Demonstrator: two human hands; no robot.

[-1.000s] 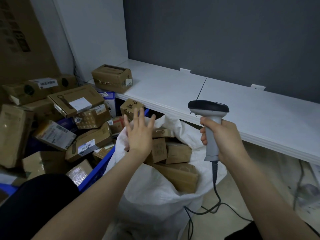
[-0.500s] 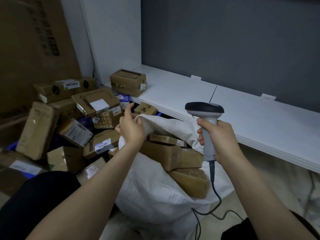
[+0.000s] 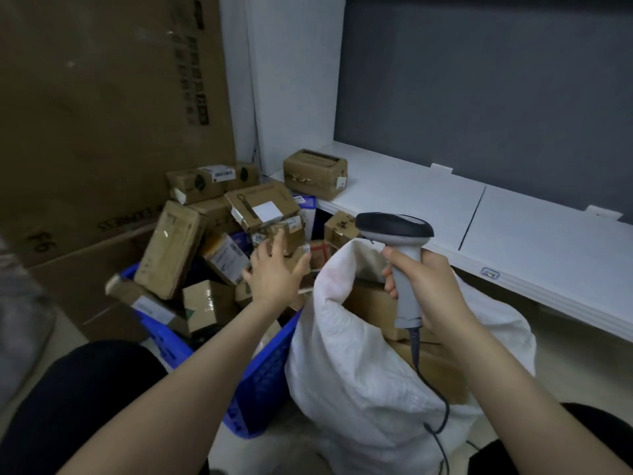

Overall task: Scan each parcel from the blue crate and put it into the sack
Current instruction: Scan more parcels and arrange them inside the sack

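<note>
A blue crate (image 3: 263, 375) at lower left is heaped with several brown cardboard parcels (image 3: 171, 248). My left hand (image 3: 275, 272) stretches over the heap with fingers spread, above a small parcel, and holds nothing. To the right stands a white woven sack (image 3: 356, 382) with brown parcels (image 3: 371, 299) inside its open mouth. My right hand (image 3: 426, 289) grips the handle of a grey barcode scanner (image 3: 397, 234), held upright over the sack, its dark head pointing left. The scanner's cable (image 3: 435, 402) hangs down across the sack.
A white shelf (image 3: 513, 228) runs along the grey wall at right, with one cardboard box (image 3: 315, 173) on its left end. A large cardboard sheet (image 3: 102, 114) leans behind the crate. My dark-clothed knees show at the bottom corners.
My left hand has let go of the sack's rim and moved left over the crate's parcels, fingers now spread. The view has swung left. The right hand keeps the scanner upright.
</note>
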